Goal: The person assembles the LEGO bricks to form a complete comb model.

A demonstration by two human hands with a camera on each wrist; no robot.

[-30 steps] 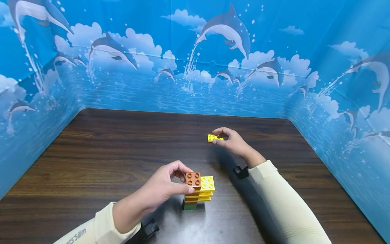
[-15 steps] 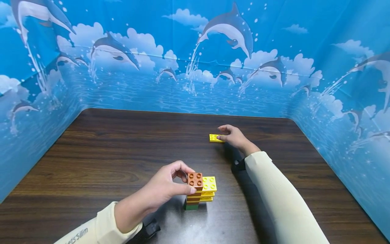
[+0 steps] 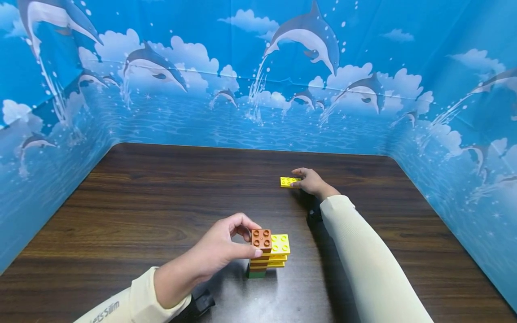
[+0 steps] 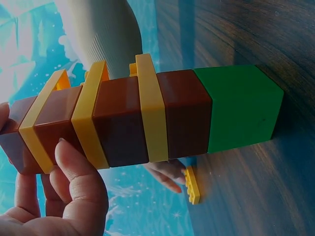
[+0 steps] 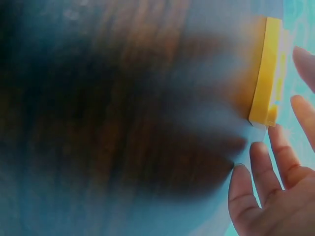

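Observation:
My left hand (image 3: 224, 242) holds the upper part of a standing tower, thumb on its near side and fingers behind. In the left wrist view, brown blocks (image 4: 120, 120) alternate with thin yellow plates (image 4: 152, 108) above a green block (image 4: 241, 110), which stands on the table. The yellow plates stick out to the right in the head view, and a brown block (image 3: 261, 240) tops the tower. Farther back, my right hand (image 3: 314, 183) reaches to the right end of a loose yellow studded plate (image 3: 286, 181). Its fingers (image 5: 263, 169) are spread loosely beside the plate.
The dark wood-grain table (image 3: 161, 202) ends at a blue dolphin-print curtain (image 3: 181, 121) behind and at both sides. A black strap (image 3: 199, 305) sits at my left wrist. The tower stands in front of the loose plate, toward me.
My right hand has shifted from over the loose yellow plate toward its right end, showing more of it. The left hand keeps its hold on the tower. The head view has turned slightly left.

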